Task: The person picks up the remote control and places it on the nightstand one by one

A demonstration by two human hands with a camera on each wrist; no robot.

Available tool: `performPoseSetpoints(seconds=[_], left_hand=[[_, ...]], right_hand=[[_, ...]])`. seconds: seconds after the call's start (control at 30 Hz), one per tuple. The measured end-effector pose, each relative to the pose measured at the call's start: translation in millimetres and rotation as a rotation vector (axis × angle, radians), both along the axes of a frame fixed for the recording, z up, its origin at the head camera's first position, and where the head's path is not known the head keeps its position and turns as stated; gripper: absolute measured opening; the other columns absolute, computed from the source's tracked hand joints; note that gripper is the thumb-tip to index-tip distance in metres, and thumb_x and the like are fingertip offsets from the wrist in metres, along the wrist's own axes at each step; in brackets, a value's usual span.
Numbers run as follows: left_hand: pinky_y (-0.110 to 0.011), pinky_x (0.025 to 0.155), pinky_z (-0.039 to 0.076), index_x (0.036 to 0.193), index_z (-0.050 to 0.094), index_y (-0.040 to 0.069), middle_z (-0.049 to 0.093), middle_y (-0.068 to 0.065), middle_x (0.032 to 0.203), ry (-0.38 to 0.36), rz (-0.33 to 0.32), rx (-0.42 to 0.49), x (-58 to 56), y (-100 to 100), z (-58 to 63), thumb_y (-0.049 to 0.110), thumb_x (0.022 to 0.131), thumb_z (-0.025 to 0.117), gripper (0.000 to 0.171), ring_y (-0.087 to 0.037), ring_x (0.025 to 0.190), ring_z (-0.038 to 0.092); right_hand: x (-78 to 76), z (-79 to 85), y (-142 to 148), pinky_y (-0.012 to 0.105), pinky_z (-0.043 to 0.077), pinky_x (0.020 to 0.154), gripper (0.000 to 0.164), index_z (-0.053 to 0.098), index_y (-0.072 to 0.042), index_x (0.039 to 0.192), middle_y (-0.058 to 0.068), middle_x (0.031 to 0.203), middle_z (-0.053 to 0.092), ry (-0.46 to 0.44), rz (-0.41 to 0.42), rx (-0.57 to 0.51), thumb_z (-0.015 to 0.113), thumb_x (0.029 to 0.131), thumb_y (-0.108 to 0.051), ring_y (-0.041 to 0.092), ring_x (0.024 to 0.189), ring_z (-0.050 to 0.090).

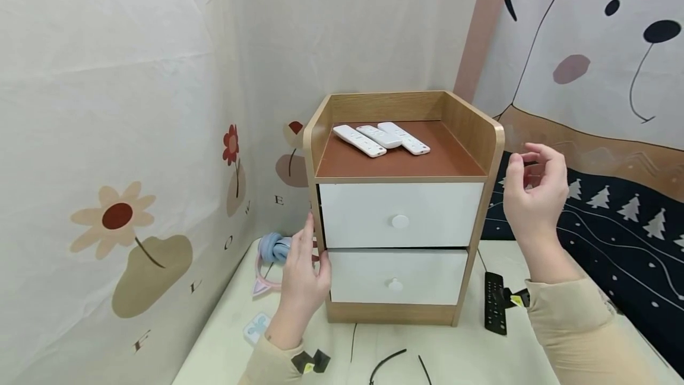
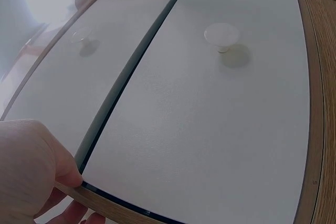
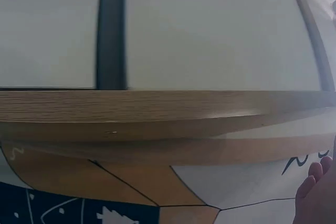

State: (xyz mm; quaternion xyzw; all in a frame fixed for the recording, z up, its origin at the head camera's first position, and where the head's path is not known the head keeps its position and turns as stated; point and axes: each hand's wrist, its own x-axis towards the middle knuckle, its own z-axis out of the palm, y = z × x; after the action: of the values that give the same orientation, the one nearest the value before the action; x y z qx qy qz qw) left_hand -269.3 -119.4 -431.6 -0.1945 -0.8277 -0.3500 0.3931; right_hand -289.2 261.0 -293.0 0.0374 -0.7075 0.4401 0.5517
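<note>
Grip, left: left hand (image 1: 301, 281) laid against the left side panel of the cabinet (image 1: 481, 135), at the level of the seam between the two drawers; fingers straight, pressed flat to the wood, nothing enclosed. The left wrist view shows the thumb at the frame's front edge.

Grip, right: right hand (image 1: 534, 192) raised in the air just beside the cabinet's right wall, near its top corner, fingers loosely curled and holding nothing. No contact is visible.

Item: small two-drawer bedside cabinet, standing upright on the desk (image 1: 459, 355), back towards the corner of the hung cloth. Light oak-look frame with rounded front corners; raised rim on three sides of the top; reddish-brown top surface. Upper drawer (image 1: 369, 215) and lower drawer (image 1: 427, 278) have plain white fronts, each with one round white knob; both closed, a dark gap between them.

Handling, as judged: rigid board construction, likely moderately heavy and bulky rather than fragile. Smooth side panels offer little purchase, so a two-sided hold on the side walls or under the rim seems best. Knobs suit pulling drawers only, not lifting. Drawers may slide out if the piece tips forward.

Loose on top: three white remotes (image 1: 380, 138) lying side by side, liable to slide if tilted.

Around, on the desk: blue and pink headphones (image 1: 272, 254) left of the cabinet; black remote (image 1: 494, 302) to the right; thin black cable ties (image 1: 387, 361) in front.
</note>
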Motion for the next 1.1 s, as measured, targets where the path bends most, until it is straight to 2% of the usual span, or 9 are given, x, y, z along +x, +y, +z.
performPoseSetpoints(seconds=[0.27, 0.5, 0.93, 1.03, 1.1], left_hand=[[-0.036, 0.08, 0.07, 0.174, 0.027, 0.005, 0.059, -0.025, 0.143, -0.004, 0.006, -0.002, 0.5, -0.4, -0.5, -0.004, 0.099, 0.068, 0.087, -0.03, 0.108, 0.071], [-0.035, 0.081, 0.07, 0.175, 0.026, 0.006, 0.059, -0.025, 0.144, -0.007, -0.002, 0.0, -0.5, -1.2, -0.8, -0.005, 0.098, 0.068, 0.088, -0.029, 0.109, 0.07], [-0.034, 0.08, 0.07, 0.175, 0.026, 0.007, 0.059, -0.024, 0.143, 0.002, -0.007, 0.0, -0.4, -2.4, -0.3, -0.005, 0.098, 0.069, 0.089, -0.029, 0.107, 0.07], [-0.035, 0.081, 0.07, 0.176, 0.025, 0.008, 0.059, -0.024, 0.144, -0.011, -0.006, 0.001, 0.5, -2.4, 0.0, -0.004, 0.099, 0.069, 0.089, -0.029, 0.107, 0.071], [-0.035, 0.081, 0.07, 0.176, 0.024, 0.008, 0.058, -0.023, 0.144, -0.018, -0.007, 0.0, 0.9, -2.4, 0.3, -0.004, 0.099, 0.068, 0.089, -0.029, 0.108, 0.071]], right_hand=[[-0.5, -31.7, 2.5, 0.009, 0.045, 0.077, 0.04, 0.062, -0.002, 0.146, -0.033, 0.113, 0.051, -0.091, -0.019, -0.011, 0.062, 0.11, -0.019, -0.006, 0.085, 0.051], [4.2, -63.8, 5.0, 0.008, 0.043, 0.074, 0.04, 0.061, -0.005, 0.147, -0.031, 0.111, 0.051, -0.182, -0.02, -0.038, 0.062, 0.111, -0.022, -0.005, 0.084, 0.052], [15.1, -128.6, 7.2, 0.0, 0.04, 0.074, 0.042, 0.058, 0.002, 0.147, -0.03, 0.107, 0.049, -0.292, -0.013, -0.058, 0.062, 0.111, -0.02, -0.01, 0.085, 0.051], [17.8, -141.0, 9.1, -0.002, 0.039, 0.074, 0.043, 0.058, 0.001, 0.148, -0.024, 0.11, 0.053, -0.32, -0.021, -0.066, 0.062, 0.111, -0.02, -0.013, 0.084, 0.051], [19.6, -149.2, 10.3, -0.002, 0.039, 0.074, 0.044, 0.058, 0.001, 0.148, -0.012, 0.113, 0.059, -0.345, -0.026, -0.073, 0.062, 0.11, -0.02, -0.015, 0.084, 0.05]])
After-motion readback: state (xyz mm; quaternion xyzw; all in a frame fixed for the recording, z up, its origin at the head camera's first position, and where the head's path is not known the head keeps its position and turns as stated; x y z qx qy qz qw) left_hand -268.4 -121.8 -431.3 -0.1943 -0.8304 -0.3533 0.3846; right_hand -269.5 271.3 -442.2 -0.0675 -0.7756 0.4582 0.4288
